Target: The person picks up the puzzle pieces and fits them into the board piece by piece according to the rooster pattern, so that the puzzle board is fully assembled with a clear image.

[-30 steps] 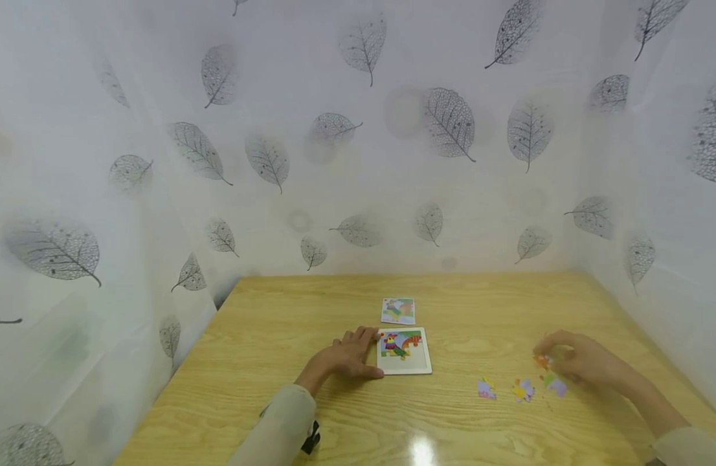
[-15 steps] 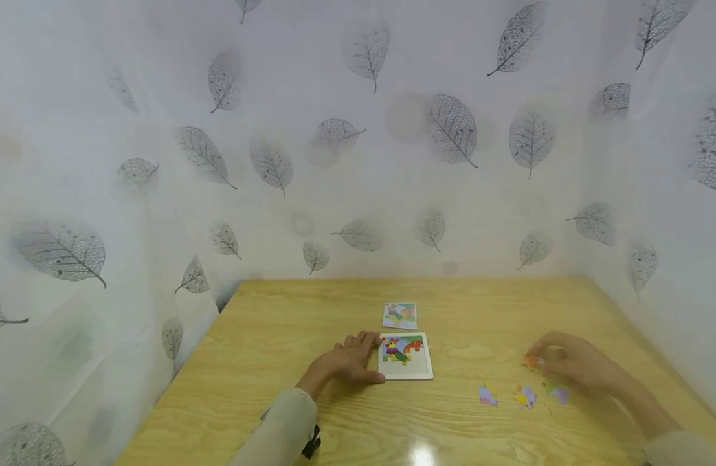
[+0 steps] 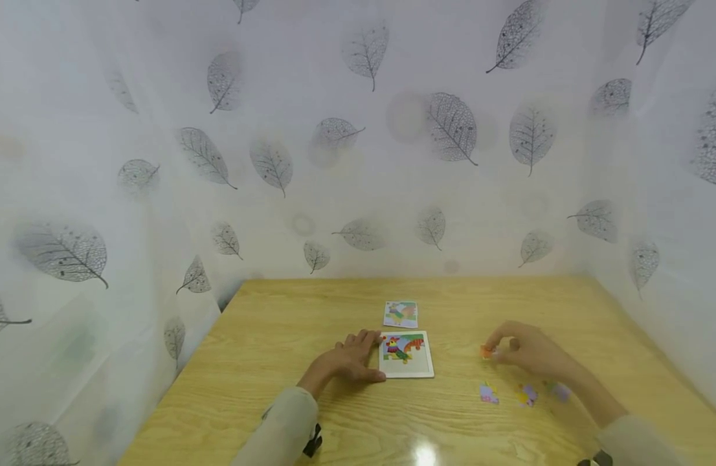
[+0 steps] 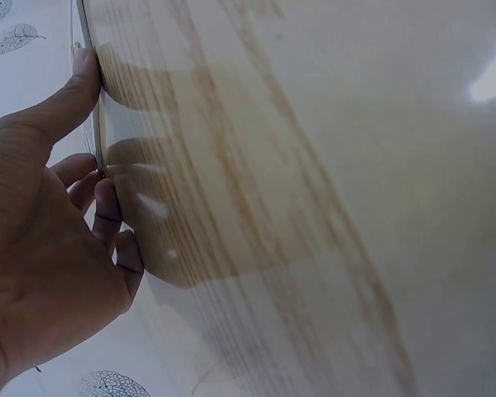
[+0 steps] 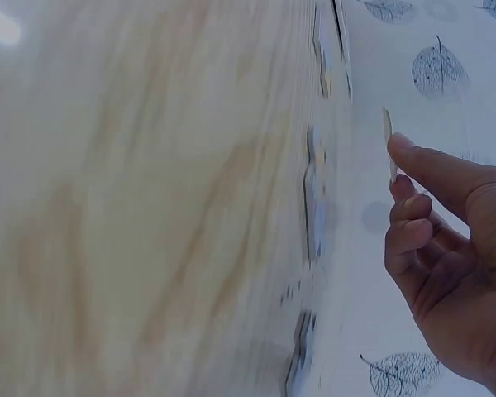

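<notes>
In the head view my left hand holds the left side of a white-framed jigsaw tray, thumb at its near corner and fingers at its far left. A partly assembled rooster picture fills the tray's upper part. My right hand, to the right of the tray, pinches an orange puzzle piece above the table. The right wrist view shows that piece edge-on between thumb and fingertips. Loose pieces lie beneath the right hand: one pink and purple, one yellow and purple, one partly hidden.
A square picture card with a rooster lies just behind the tray. The wooden table reaches back to a white sheet printed with grey leaves, which also hangs at both sides.
My right hand has lifted the orange piece from among the loose pieces and carried it left towards the tray. My left hand stays at the tray's left side.
</notes>
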Demonstrator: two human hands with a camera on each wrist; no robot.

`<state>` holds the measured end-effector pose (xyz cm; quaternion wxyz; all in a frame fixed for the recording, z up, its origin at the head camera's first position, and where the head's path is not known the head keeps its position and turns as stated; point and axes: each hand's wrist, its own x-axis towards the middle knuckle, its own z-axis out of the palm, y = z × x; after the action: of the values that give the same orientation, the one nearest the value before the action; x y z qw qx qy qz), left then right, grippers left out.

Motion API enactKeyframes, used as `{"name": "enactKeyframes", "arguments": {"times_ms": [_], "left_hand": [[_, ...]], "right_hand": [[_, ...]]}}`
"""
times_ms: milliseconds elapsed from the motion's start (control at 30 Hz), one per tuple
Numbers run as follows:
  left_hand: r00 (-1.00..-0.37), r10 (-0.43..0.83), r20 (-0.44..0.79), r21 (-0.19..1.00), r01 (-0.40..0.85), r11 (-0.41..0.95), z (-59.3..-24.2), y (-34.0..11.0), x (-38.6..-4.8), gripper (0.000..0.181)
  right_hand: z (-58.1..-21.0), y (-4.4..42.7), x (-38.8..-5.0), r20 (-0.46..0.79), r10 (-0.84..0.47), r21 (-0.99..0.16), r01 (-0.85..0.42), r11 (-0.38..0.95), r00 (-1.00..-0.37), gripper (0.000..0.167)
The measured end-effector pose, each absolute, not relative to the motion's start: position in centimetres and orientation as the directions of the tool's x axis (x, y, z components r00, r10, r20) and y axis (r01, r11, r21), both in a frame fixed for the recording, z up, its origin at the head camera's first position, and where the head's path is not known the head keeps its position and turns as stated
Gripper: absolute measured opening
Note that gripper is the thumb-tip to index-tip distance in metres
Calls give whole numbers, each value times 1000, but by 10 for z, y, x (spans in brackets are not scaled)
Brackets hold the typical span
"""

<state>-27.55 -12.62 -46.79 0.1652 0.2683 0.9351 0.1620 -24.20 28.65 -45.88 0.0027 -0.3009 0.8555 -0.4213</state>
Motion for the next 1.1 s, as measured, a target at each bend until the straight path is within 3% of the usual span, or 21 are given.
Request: {"name": "enactKeyframes", "arguments": {"times_ms": [367, 1100], "left_hand": [[-818, 535, -211, 408, 423, 809, -487, -128, -287, 90], [-819, 534, -212, 406, 423, 810, -488, -128, -290, 91]], "right_hand": [[-457, 248, -249, 206, -517, -747, -475, 465, -831, 21], [-467, 172, -271, 177, -515, -734, -461, 498, -839, 16]]}}
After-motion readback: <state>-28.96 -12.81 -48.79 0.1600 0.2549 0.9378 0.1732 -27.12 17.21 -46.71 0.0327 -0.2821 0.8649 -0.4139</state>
